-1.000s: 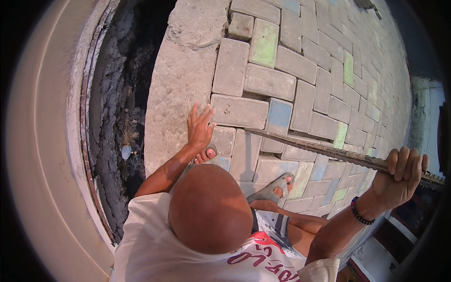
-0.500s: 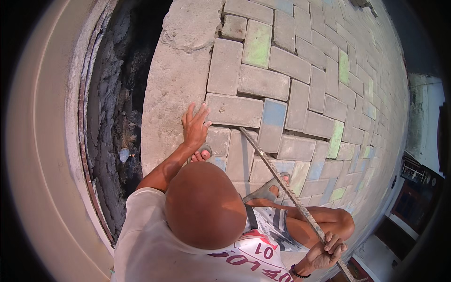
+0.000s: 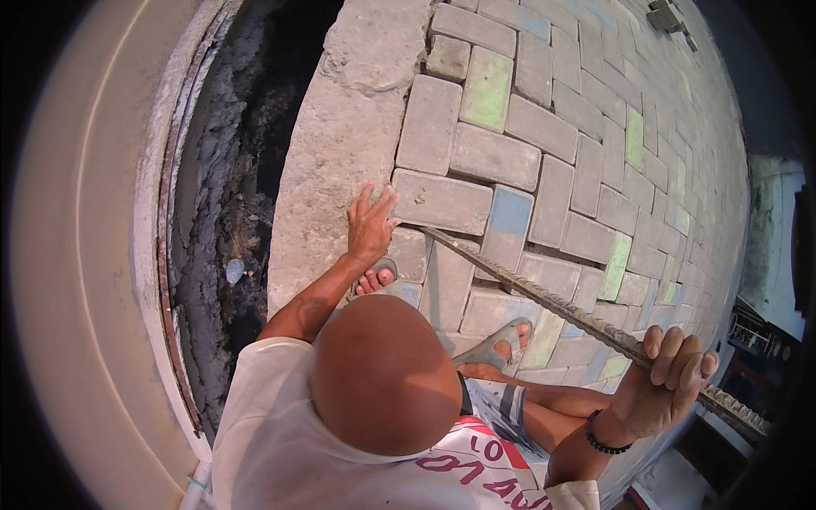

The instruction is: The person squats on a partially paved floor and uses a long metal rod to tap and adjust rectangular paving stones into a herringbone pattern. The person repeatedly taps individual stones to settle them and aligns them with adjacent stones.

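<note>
My left hand point(image 3: 371, 229) rests with fingers spread on the concrete edging strip point(image 3: 336, 127) and against the left end of a loose-looking grey paver point(image 3: 440, 201). My right hand point(image 3: 659, 374) is wrapped round a long ribbed steel bar point(image 3: 544, 291) at the right. The bar runs diagonally up-left, its far end in the joint at the lower side of that paver, near my left fingertips. A blue-painted paver point(image 3: 510, 210) lies just right of it. My sandalled feet point(image 3: 510, 344) are below the bar.
A dark, rough trench point(image 3: 255, 144) runs along the left between the edging and a plain wall point(image 3: 85, 255), with small debris in it. Herringbone pavers point(image 3: 595, 127) extend right, some painted green. A small stack of blocks point(image 3: 670, 19) sits at the far top; a doorway area is at right.
My right hand swung the bar down toward my body, then raised it again, now slightly lower than a second ago. My left hand stays at the paver's end.
</note>
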Demonstrator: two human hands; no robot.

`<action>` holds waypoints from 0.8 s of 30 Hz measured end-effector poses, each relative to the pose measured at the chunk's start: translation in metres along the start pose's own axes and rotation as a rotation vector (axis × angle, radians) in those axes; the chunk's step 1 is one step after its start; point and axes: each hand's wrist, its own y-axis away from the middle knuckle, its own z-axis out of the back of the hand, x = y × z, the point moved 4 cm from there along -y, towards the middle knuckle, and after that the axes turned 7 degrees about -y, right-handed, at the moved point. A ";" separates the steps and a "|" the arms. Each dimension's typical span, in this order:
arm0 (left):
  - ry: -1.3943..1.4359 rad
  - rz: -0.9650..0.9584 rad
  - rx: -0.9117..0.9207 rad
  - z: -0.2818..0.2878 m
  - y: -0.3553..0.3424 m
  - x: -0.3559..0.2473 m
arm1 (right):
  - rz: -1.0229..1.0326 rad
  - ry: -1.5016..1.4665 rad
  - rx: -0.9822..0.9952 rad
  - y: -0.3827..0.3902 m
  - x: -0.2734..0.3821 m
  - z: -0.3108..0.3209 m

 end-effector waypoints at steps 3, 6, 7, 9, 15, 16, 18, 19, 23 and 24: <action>-0.034 0.004 0.004 -0.003 -0.003 -0.007 | 0.045 0.130 0.077 0.085 0.016 0.021; -0.039 0.004 0.007 -0.004 -0.007 -0.011 | 0.068 0.283 -0.285 0.154 0.011 0.036; -0.058 -0.005 0.006 -0.003 -0.008 -0.011 | 0.100 0.282 -0.439 0.159 0.003 0.025; -0.097 -0.026 0.002 -0.002 -0.007 -0.009 | 0.101 0.222 -0.543 0.165 0.003 0.032; -0.064 -0.066 0.033 -0.004 -0.010 -0.013 | 0.042 0.106 -0.236 0.105 0.009 0.034; -0.069 -0.066 0.037 -0.004 -0.009 -0.012 | 0.021 0.108 -0.194 0.097 0.008 0.030; -0.078 -0.067 0.044 -0.005 -0.012 -0.009 | 0.010 0.130 -0.115 0.102 0.008 0.030; -0.086 -0.056 0.036 -0.005 -0.012 -0.008 | 0.013 0.149 -0.083 0.121 0.008 0.036; -0.114 -0.048 -0.009 -0.006 -0.016 -0.008 | -0.022 0.198 -0.280 0.203 0.003 0.067; -0.125 -0.052 -0.023 -0.006 -0.015 -0.006 | -0.041 0.184 -0.400 0.217 0.000 0.077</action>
